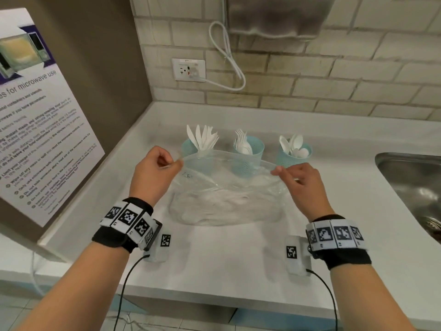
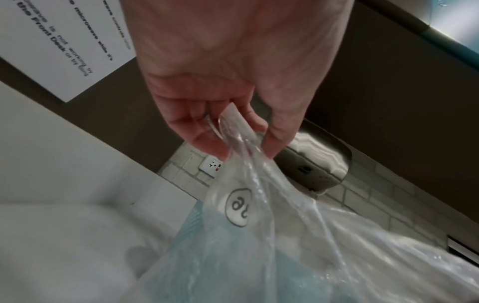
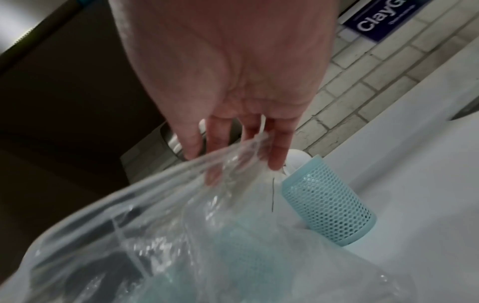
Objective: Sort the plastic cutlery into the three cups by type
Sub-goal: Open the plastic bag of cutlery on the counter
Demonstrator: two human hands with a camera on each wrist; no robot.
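Step in hand, by est.: clear bag (image 1: pixel 224 197) of unsorted cutlery is being opened or held taut at its top edge; next, contents must be got out w/o tipping the cups.

L to R:
- Left hand (image 1: pixel 152 173): fingers pinched on bag's left corner.
- Bag rests on desk (image 1: pixel 214 254), btwn both hands, in front of three cups: knives (image 1: pixel 191 146), forks (image 1: pixel 250 149), spoons (image 1: pixel 293 154).
- Right hand (image 1: pixel 300 185): fingers pinched on right corner.

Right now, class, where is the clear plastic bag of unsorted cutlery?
In the head view the clear plastic bag rests mid-counter, in front of the three blue cups, its top corners pinched by the left hand and right hand.
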